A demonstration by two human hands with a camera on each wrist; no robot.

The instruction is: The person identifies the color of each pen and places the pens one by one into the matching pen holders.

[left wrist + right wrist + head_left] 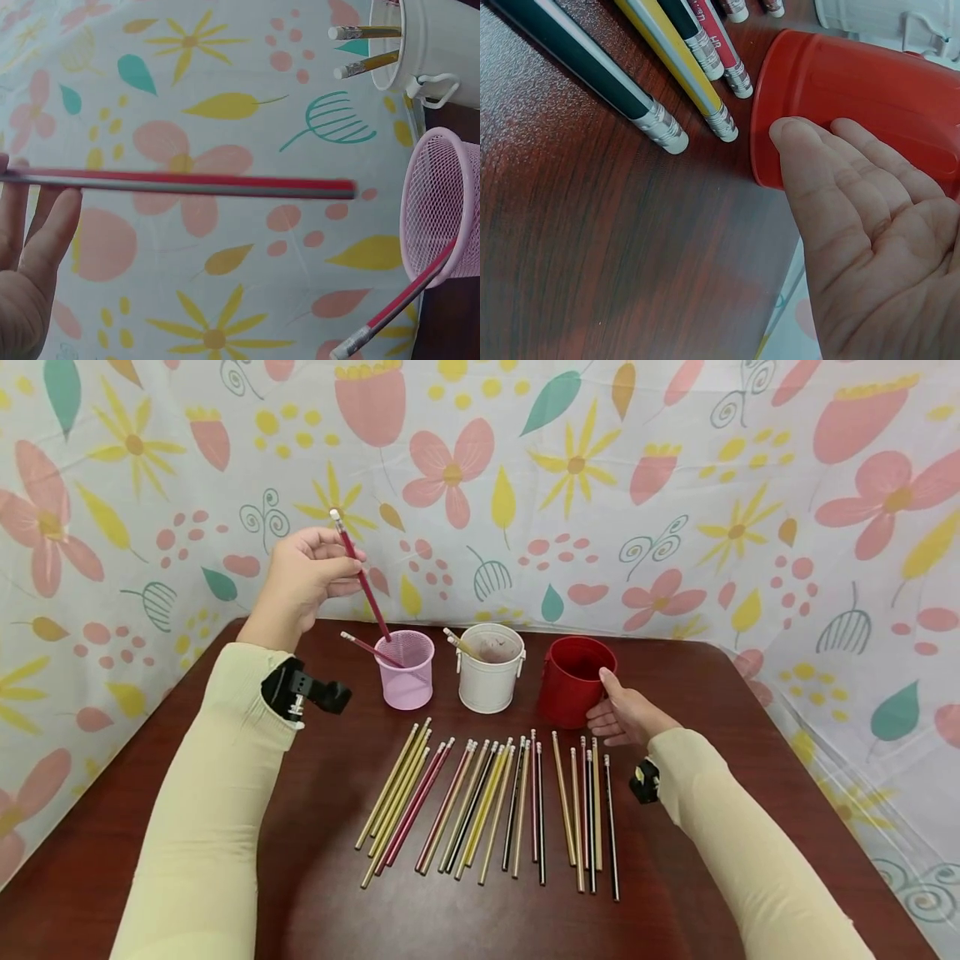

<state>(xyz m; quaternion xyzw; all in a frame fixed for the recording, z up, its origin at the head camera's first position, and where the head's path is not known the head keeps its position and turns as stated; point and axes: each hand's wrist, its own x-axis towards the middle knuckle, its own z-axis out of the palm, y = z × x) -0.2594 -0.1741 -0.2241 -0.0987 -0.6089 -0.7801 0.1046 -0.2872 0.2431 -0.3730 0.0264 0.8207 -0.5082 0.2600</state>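
My left hand (300, 575) pinches a red pencil (369, 589), eraser end up, its lower end above the pink mesh cup (406, 690). In the left wrist view that pencil (225, 184) is apart from the cup's rim. Another red pencil (366, 647) leans inside the cup. My right hand (628, 712) is at the side of the red bucket (564, 695), fingers extended and thumb near the rim. In the right wrist view the fingertips (799, 135) lie against or just beside the bucket wall; which, I cannot tell.
Between the pink cup and red bucket stands a white bucket (485, 683) with light-coloured pencils (463, 645) in it. Several yellow, red, black and natural pencils (487, 814) lie in a row on the dark wooden table (322, 893). A flowered cloth (480, 468) hangs behind.
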